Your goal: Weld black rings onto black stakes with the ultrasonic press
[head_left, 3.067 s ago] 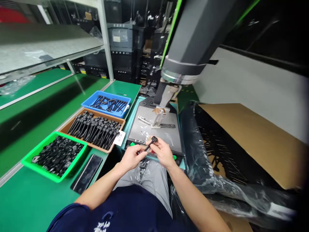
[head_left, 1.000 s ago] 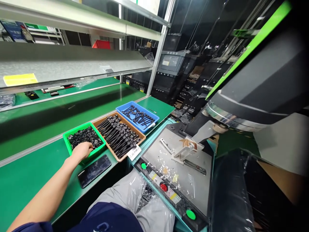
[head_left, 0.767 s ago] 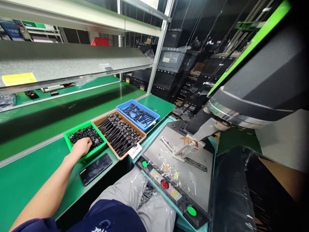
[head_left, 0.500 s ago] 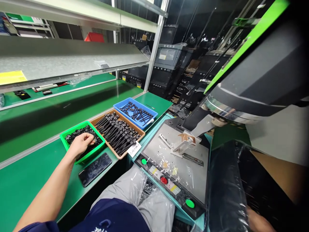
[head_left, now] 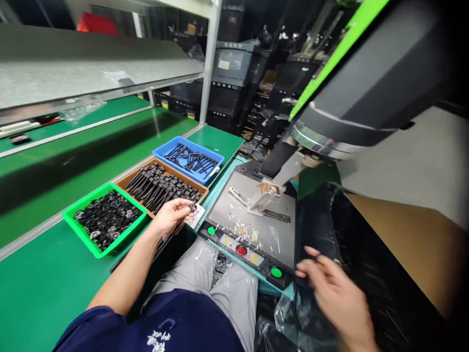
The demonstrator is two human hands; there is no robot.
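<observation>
My left hand [head_left: 173, 216] is closed on a small black part [head_left: 192, 208], pinched between thumb and fingertips, over the near edge of the brown tray [head_left: 151, 213]. That tray holds rows of black stems. To its left, a green tray [head_left: 95, 252] contains many small black parts. Behind sits a blue tray [head_left: 168, 145] with thin black pieces. My right hand [head_left: 331, 288], somewhat blurred, hangs by the right front corner of the machine's metal plate [head_left: 271, 239]. Its fingers are curled, and whether anything is between them cannot be made out.
A clear fixture [head_left: 264, 198] stands on the plate under the machine head [head_left: 330, 127]. Green buttons [head_left: 276, 272] and a red button [head_left: 241, 250] line its front. A black plastic bag [head_left: 315, 220] and an open carton [head_left: 399, 234] are at the right.
My left hand has left the green tray and moved right, now pinching a small black part. My right hand has come up from the lower right beside the bag. The view has shifted right.
</observation>
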